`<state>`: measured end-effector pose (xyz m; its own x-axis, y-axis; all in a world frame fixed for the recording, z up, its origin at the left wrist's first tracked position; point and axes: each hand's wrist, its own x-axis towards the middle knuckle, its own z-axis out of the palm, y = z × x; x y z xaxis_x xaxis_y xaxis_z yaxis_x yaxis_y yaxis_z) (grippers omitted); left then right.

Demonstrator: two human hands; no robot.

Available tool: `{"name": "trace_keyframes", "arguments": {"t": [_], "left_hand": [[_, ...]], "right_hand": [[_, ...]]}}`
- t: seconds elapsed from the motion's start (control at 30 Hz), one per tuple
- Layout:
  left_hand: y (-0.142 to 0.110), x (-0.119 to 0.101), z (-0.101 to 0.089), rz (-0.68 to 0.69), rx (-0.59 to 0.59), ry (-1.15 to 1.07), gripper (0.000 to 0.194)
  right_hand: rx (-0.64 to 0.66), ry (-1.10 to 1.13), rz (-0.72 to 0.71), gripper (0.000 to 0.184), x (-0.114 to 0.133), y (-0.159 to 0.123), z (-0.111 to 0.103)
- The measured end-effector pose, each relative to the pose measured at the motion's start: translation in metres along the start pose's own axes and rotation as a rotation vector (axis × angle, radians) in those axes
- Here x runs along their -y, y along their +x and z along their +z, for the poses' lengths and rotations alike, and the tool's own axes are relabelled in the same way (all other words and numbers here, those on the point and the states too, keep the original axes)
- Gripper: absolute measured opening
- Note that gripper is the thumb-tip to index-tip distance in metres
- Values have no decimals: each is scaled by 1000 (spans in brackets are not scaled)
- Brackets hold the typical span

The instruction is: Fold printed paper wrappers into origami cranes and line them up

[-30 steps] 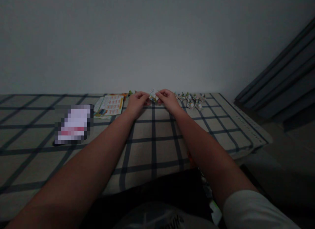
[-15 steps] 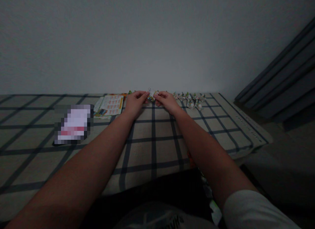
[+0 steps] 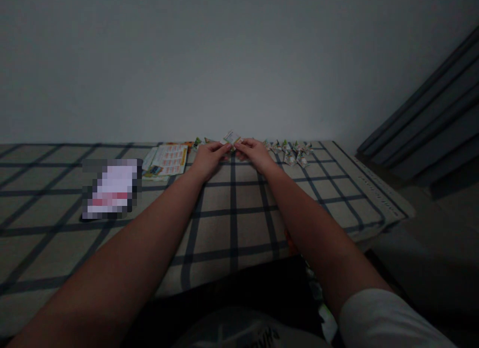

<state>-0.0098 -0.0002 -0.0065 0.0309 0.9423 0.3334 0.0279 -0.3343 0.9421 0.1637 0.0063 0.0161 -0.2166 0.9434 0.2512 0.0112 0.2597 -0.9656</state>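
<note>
Between my fingertips is a small piece of printed paper (image 3: 231, 137), pale with coloured print, held above the cloth near the wall. My left hand (image 3: 210, 157) pinches its left side between thumb and fingers. On the opposite side, my right hand (image 3: 255, 153) pinches the paper the same way. The two thumbs nearly meet at its lower edge. Several small folded paper pieces (image 3: 295, 153) lie to the right of my right hand. A few more folded bits (image 3: 200, 141) show behind my left hand, partly hidden.
A stack of printed leaflets (image 3: 168, 159) lies left of my left hand. Nearer me on the left is a phone (image 3: 112, 188), its screen blurred. The checked cloth (image 3: 232, 228) covers the table up to the wall (image 3: 232, 64). A dark curtain (image 3: 434, 118) hangs at right.
The paper has turned and shows more of its face above my fingers. My left hand has shifted slightly right, bringing the thumbs closer together.
</note>
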Motion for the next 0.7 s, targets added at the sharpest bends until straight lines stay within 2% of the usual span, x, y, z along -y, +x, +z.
{"name": "trace_keyframes", "arguments": {"t": [0.27,0.53,0.7], "left_hand": [[-2,-7,-1,6,-34,90,45],[-3,-2,3,-63,90,-43,44],[-1,0,-1,-34,75,69,41]], "right_hand": [[21,-84,12,20,-4,0,-2],[-11,-165,-40,21,-1,-1,-2],[-3,-144,-34,19,2,-3,-2]]}}
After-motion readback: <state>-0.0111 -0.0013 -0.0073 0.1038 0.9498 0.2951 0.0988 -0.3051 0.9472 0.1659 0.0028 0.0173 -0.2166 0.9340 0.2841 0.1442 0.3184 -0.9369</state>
